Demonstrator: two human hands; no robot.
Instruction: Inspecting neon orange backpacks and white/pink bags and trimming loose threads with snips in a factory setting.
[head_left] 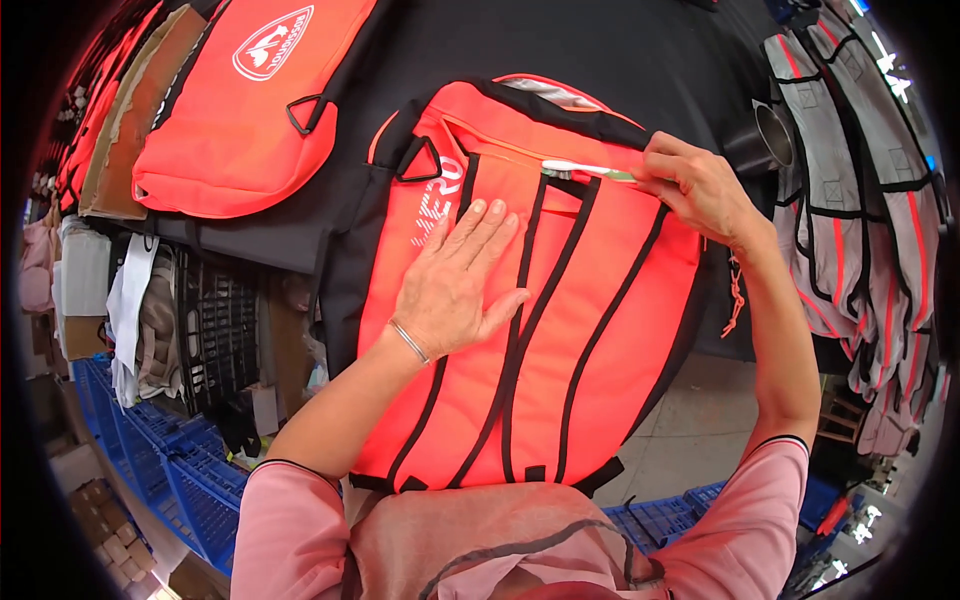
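Note:
A bright orange backpack [600, 300] with black straps and trim lies flat on a black table [620, 50], hanging over its near edge toward me. My left hand [455, 285] rests flat on the bag's front, fingers spread, with a thin bracelet at the wrist. My right hand [700, 185] pinches a slim white and green pen-like tool [585, 170] and holds its tip against the seam near the bag's top.
A second orange bag [245, 110] lies at the upper left beside a cardboard piece [130, 110]. A metal cup [768, 138] stands right of my hand. Grey and orange strap pieces [870, 200] hang at the right. Blue plastic crates [170, 460] sit below left.

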